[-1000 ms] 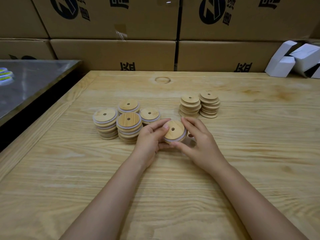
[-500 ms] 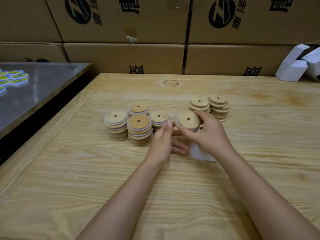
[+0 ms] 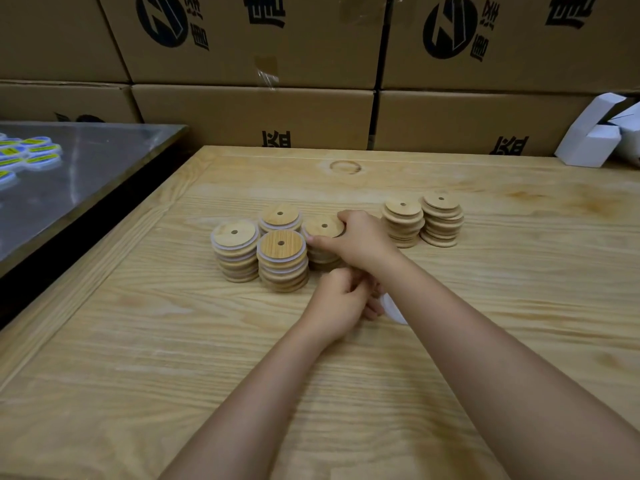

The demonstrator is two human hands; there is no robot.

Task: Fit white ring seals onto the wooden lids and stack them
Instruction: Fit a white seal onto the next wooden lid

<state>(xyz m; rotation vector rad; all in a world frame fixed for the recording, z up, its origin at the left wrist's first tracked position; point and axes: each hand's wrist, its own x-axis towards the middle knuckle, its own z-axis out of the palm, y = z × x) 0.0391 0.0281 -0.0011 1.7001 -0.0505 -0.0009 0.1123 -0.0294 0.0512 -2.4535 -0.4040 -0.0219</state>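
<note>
Head view. Right hand (image 3: 360, 242) pinches a sealed lid (image 3: 323, 227) by its rim, on or just above the rightmost of the sealed stacks (image 3: 282, 258), mid-worktop (image 3: 173, 358). Left hand (image 3: 341, 299) is curled beside the loose seals (image 3: 393, 308); whether it grips anything is unclear. Best to centre the lid squarely, release lightly and avoid nudging neighbouring stacks.
</note>
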